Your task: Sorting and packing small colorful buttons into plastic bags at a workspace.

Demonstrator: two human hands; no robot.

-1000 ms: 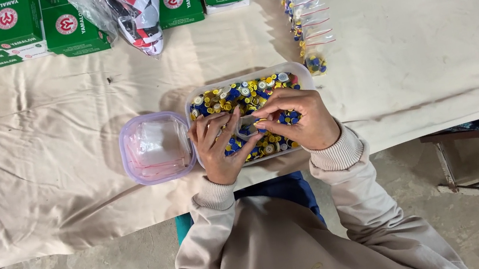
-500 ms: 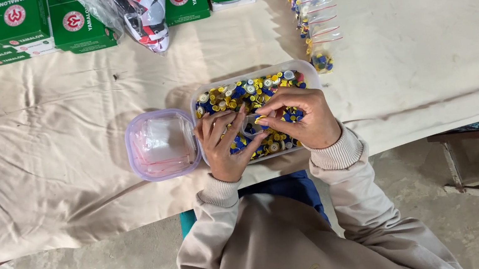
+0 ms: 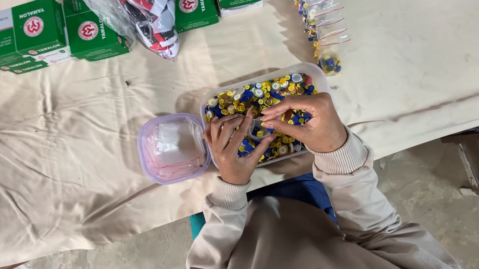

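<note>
So both hands are down in a clear rectangular plastic tub (image 3: 314,76) packed with small yellow, blue and white buttons (image 3: 258,92), which sits near the front edge of the table (image 3: 427,37), roughly mid-way along it. The left hand (image 3: 233,149) lies palm-up-ish with its fingers spread over the buttons, and the right hand (image 3: 307,123) curls in from the other side, fingertips pinched together at a small clear plastic bag (image 3: 258,129) held between the two hands. Just left of the tub, touching it, is a square clear container with a purple rim (image 3: 172,148). Along the back edge there are green cardboard boxes (image 3: 34,32), and a strip of little clear zip bags (image 3: 321,21) runs from the back edge towards the tub.
</note>
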